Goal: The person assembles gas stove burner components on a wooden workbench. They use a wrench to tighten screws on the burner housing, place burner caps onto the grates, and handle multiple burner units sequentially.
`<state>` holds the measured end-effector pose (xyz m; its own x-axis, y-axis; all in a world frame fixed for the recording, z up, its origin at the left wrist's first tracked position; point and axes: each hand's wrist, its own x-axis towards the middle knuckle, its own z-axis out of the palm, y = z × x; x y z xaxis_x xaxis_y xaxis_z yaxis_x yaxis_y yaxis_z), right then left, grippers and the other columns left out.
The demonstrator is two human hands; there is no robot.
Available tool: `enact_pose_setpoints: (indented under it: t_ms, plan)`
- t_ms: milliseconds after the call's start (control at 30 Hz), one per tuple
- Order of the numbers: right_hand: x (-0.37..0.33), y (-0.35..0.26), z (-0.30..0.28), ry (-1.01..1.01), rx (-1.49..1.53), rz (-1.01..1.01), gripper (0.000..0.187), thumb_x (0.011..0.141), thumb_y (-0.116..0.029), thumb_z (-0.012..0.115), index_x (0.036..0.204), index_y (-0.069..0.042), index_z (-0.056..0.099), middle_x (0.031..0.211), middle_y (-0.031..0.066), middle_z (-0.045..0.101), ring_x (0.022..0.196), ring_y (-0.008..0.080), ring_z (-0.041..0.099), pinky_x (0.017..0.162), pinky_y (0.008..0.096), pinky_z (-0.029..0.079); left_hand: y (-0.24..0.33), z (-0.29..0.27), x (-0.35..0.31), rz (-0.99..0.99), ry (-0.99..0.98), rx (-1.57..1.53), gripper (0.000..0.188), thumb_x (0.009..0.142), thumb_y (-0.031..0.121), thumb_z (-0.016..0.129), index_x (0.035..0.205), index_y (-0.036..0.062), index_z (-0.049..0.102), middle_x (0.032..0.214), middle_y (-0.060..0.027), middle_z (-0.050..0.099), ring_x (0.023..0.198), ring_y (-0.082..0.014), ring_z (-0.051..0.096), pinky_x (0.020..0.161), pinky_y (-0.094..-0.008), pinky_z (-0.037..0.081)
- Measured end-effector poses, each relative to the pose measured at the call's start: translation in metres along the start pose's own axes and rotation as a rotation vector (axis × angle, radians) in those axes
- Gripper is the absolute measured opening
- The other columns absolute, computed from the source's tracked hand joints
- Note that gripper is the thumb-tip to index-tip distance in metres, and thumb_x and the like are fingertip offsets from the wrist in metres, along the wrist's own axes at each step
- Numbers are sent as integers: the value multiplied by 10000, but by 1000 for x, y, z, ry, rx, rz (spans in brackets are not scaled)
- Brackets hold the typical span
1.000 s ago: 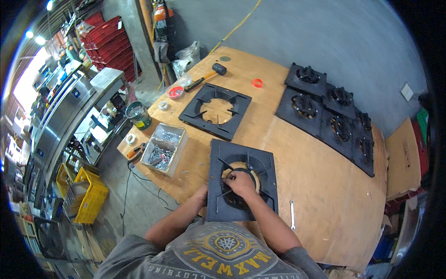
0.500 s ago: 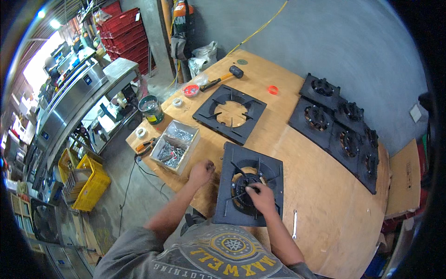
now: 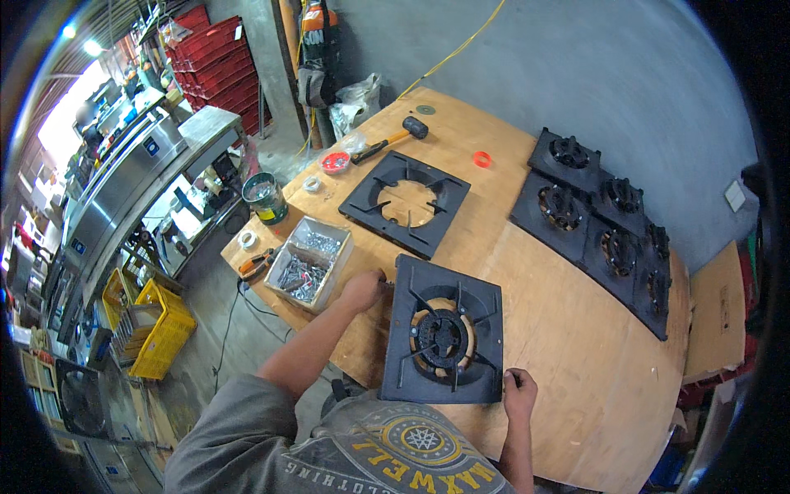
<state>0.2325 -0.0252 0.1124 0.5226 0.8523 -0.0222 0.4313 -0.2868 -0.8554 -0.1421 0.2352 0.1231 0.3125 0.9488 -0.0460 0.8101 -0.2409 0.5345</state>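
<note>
A black square burner grate [image 3: 405,362] lies at the table's near edge, with a round black burner [image 3: 442,339] inside its ring opening. By the grate's upper left edge is my left hand [image 3: 364,291], its fingers curled; what they hold, if anything, is hidden. My right hand [image 3: 519,393] is down on the table at the grate's lower right edge, fingers closed, and whatever is in them cannot be made out. A second black grate [image 3: 448,212] lies farther back, its ring opening without a burner. Left of my left hand stands a divided box [image 3: 331,284] of bolts and small hardware.
Several finished-looking black grates with burners [image 3: 568,216] lie along the right side of the wooden table [image 3: 576,395]. A mallet [image 3: 395,138], a red tape ring [image 3: 482,160], pliers [image 3: 257,262] and a green can [image 3: 265,198] are also there. Yellow crates [image 3: 164,329] stand on the floor at left.
My right hand has left the burner and moved right and down to the table, where a wrench lay; the wrench no longer shows. My left hand has shifted slightly up and right.
</note>
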Motion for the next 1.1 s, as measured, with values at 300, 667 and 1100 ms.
enact_pose_setpoints:
  t_ms: [300, 667, 1100]
  plan:
    - [-3, -46, -7, -79, -78, -3, 196, 845, -152, 686, 964, 3, 700, 828, 152, 702, 749, 218, 672, 721, 327, 524, 2, 33, 32, 74, -16, 127, 258, 821, 54, 600, 1077, 35, 608, 994, -225, 624, 936, -419, 639, 826, -491, 529]
    - [-14, -114, 26, -21, 114, -107, 178, 858, -141, 667, 934, 17, 698, 849, 136, 698, 770, 221, 659, 739, 324, 513, 33, -27, -3, -188, -26, -284, 202, 778, 81, 676, 961, -4, 664, 804, -162, 682, 782, -275, 679, 699, -357, 538]
    - [-20, -182, 71, -620, 1222, 701, 409, 1030, -373, 447, 1120, -2, 591, 947, 107, 677, 753, 216, 678, 614, 340, 579, 182, -64, -104, 580, -260, -100, 374, 815, 362, 717, 1018, 51, 672, 986, -178, 670, 914, -381, 651, 777, -447, 529]
